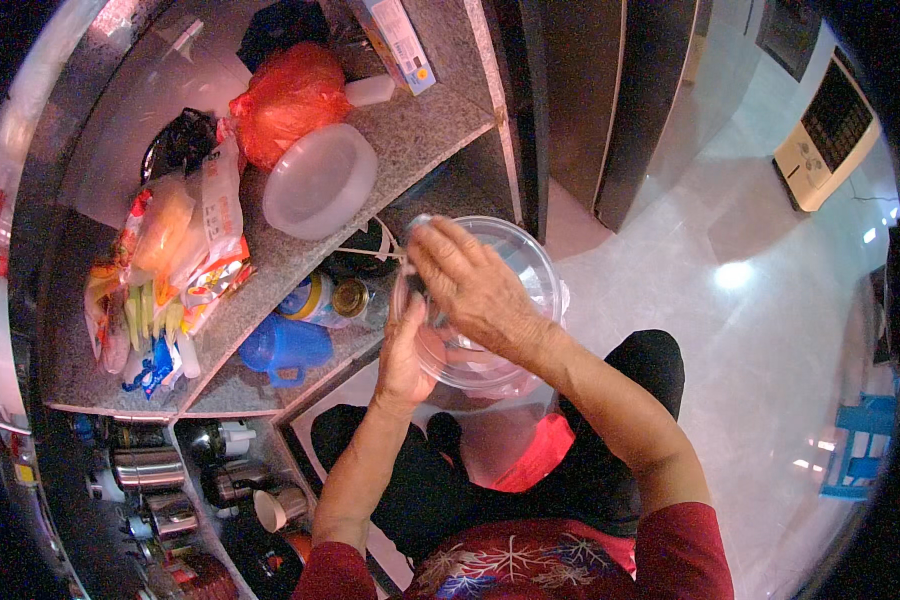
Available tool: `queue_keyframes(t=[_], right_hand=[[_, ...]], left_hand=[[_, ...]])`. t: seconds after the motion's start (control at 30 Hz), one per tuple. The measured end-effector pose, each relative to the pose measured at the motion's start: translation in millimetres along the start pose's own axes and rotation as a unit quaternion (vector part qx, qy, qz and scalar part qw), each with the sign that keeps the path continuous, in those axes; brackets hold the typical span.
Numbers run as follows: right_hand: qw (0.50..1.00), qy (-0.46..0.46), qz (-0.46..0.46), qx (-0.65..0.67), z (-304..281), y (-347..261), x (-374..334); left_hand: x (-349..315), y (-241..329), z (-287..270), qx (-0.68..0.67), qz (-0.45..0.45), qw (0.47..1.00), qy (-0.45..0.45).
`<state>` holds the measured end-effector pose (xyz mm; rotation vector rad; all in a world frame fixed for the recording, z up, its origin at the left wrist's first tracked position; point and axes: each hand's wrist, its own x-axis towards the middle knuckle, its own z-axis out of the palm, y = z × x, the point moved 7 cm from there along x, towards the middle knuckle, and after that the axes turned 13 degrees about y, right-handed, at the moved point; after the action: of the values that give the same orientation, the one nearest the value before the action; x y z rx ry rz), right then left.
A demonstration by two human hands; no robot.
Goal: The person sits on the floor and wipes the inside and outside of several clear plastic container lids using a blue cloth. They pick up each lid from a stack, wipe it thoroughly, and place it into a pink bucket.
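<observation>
A large round tub (548, 268) of clear plastic is above my lap, in front of my knees. My left hand (407, 352) is at its left side, with the thumb up and the fingers wrapped around clear plastic at the rim. Across the top reaches my right hand (475, 285), its fingers bent and pressed together near the tub's left edge. A small greyish bit shows at those fingertips, too blurred to name. Part of the left hand's fingers is seen only through the plastic.
On the stone shelf at left are a translucent bowl (320, 182), a red plastic bag (292, 100) and food packets (175, 235). Beneath it stand a blue plastic jug (285, 347) and a gold-lidded jar (350, 297). Metal cups (150, 468) fill the lower-left shelves.
</observation>
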<state>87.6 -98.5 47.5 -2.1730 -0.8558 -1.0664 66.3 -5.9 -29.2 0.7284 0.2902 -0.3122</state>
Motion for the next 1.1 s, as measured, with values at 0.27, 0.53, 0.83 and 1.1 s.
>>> queue_keyframes(t=[0.27, 0.53, 0.83, 1.1], right_hand=[[0.984, -0.002, 0.101, -0.149, -9.5, 49.4, -17.9], [0.941, -0.266, 0.206, -0.044, 1.2, 36.1, -69.3], [0.952, 0.093, 0.275, 0.097, -38.0, 70.2, -10.9], [0.988, 0.031, 0.103, 0.114, 11.2, 0.0, -9.6]], left_hand=[[-3.8, 15.5, 21.4, 0.094, 0.086, 0.991, -0.038], [2.8, 46.3, 4.2, 0.14, 0.22, 0.965, 0.006], [1.9, 7.9, 26.1, 0.096, 0.078, 0.992, -0.033], [7.2, 1.1, -8.0, 0.073, 0.064, 0.994, 0.059]])
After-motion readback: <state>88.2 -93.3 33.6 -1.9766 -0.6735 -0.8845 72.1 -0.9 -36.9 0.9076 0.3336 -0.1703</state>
